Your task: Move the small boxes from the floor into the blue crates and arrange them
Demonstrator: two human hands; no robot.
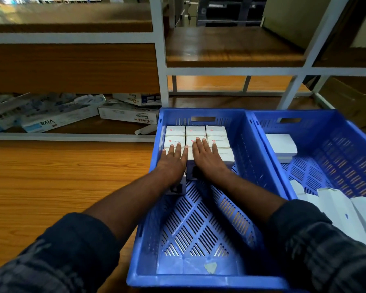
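Both hands lie flat with fingers straight, gripping nothing: the left hand (173, 158) and right hand (207, 159) press on the near row of boxes (195, 130), which are packed in rows at the far end of the left crate (246, 144). It sits on a wooden floor (51, 176) before a white-framed rack (161, 60) with cartons (51, 122) lying under it. The palms cover the near boxes, and the labels are blurred. White packs (281, 145) in the right crate (336, 144) run off frame.

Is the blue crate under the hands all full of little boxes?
No, the small boxes sit only at the far end of the left blue crate, and its near floor is bare.
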